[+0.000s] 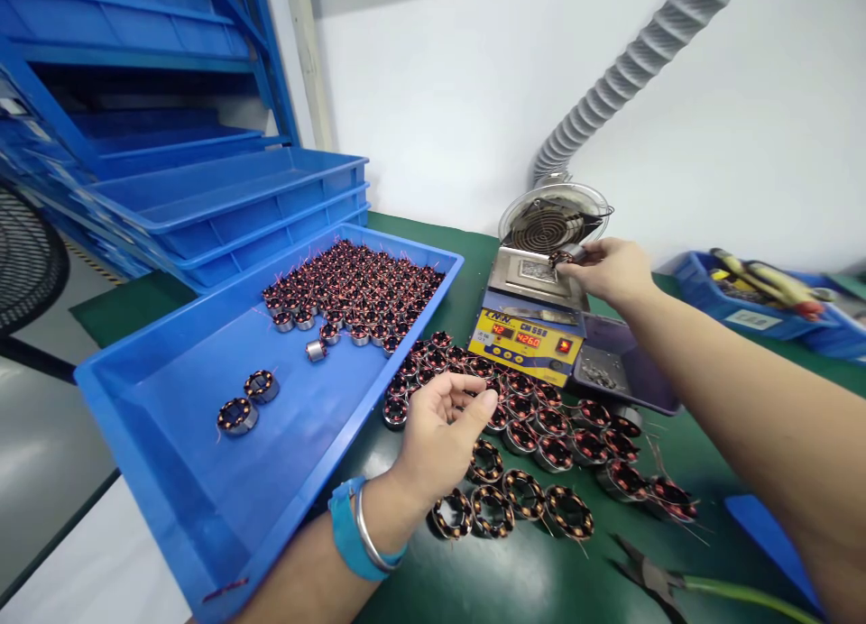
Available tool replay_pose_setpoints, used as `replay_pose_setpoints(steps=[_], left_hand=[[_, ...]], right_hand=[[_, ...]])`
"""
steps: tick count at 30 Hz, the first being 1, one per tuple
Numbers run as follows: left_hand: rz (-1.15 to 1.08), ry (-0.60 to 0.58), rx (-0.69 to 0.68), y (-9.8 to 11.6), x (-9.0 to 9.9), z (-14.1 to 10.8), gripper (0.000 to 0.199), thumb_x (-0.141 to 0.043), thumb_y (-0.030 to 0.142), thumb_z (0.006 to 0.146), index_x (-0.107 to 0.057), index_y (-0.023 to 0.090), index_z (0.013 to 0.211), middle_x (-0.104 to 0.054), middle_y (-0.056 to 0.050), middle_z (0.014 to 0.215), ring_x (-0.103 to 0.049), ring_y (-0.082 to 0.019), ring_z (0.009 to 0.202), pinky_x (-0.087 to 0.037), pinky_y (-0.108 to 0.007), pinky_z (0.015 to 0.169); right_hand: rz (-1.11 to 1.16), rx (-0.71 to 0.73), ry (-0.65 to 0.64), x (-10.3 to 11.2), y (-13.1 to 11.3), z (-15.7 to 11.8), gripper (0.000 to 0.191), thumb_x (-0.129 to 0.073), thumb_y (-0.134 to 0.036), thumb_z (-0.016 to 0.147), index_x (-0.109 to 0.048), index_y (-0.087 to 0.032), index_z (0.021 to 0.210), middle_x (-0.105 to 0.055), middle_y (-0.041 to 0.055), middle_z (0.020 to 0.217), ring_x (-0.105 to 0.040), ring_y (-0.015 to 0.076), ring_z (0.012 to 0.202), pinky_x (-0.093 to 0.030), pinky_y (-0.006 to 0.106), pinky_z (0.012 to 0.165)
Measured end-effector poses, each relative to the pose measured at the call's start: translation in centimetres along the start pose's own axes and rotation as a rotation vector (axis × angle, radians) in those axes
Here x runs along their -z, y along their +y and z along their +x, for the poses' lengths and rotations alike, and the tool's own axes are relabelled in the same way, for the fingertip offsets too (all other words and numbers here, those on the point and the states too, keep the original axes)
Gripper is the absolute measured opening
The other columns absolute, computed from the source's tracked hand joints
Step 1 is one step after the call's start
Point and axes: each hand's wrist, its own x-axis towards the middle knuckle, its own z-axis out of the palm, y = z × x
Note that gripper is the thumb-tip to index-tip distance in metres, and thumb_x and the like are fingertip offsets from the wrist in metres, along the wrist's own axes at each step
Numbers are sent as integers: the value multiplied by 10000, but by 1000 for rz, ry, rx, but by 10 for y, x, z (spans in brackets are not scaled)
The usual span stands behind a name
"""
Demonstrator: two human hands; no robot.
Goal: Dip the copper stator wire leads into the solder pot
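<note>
My right hand (612, 270) grips a motor stator (568, 256) with copper windings and holds it over the metal-topped solder pot (538, 270). The yellow front panel (520, 344) of the pot shows lit red digits. My left hand (443, 430), wearing a teal band and a silver bangle, hovers above the green table. Its fingers are curled, thumb and fingertips close together, with nothing visible between them. Beneath and around it stand rows of red-wound stators (520, 435). Nearer to me are several stators with copper-coloured windings (492, 509).
A blue tray (271, 480) at left holds many stators, packed mostly at its far end. Stacked blue crates (271, 209) stand behind it. A grey duct (629, 74) rises behind the pot. Green-handled cutters (656, 581) lie front right; a purple bin (629, 358) and blue tool bin (750, 304) sit beyond.
</note>
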Motion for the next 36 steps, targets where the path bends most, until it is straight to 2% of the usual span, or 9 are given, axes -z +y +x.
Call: replay_pose_setpoints(steps=[16,22,26,29,31,34,36], left_hand=[[10,-5,-28,-3,1,0,263,-788,400,766,-722,163,859,-729,-53,802,-647,-154,739,-536,-280,693],[3,-9,-22,-1,1,0,229,-777,362,769,-720,161,860,-725,-46,793,-638,-144,724,-517,-270,683],[2,8,-52,-2,2,2,240,-792,370,760,-712,162,850,-729,-47,813,-637,-143,723,-509,-269,678],[-2,11,-61,-2,2,3,220,-790,347,759,-712,162,848,-724,-42,804,-629,-138,719,-498,-263,676],[2,12,-62,-3,3,4,200,-783,330,764,-713,160,844,-716,-37,788,-621,-134,714,-494,-260,681],[0,18,-73,-3,3,6,195,-788,322,764,-712,159,839,-704,-31,771,-614,-131,710,-500,-261,695],[-4,24,-82,-4,2,7,186,-791,305,764,-705,158,839,-696,-25,762,-608,-126,698,-502,-260,693]], right_hand=[[41,29,35,1,1,5,343,-747,-365,891,-659,-132,1127,-685,53,1031,-652,170,919,-543,377,886],[60,-5,6,1,-5,-5,304,-772,-325,863,-667,-134,1075,-682,45,1012,-648,180,938,-531,402,920],[142,-36,37,8,-12,-14,312,-814,-246,800,-672,-114,1044,-690,68,1003,-640,180,927,-510,397,948],[257,-73,69,25,-19,-26,296,-815,-254,788,-671,-99,995,-700,115,1020,-626,172,899,-497,352,925],[355,-102,43,39,-21,-40,276,-785,-295,817,-664,-108,980,-705,135,1041,-629,159,879,-509,323,878],[503,-130,-99,57,-14,-74,160,-693,-269,863,-656,-141,953,-718,141,1067,-664,138,845,-544,277,783],[556,-132,-228,60,0,-108,84,-652,-229,843,-673,-160,887,-733,143,1034,-691,160,824,-567,280,723]])
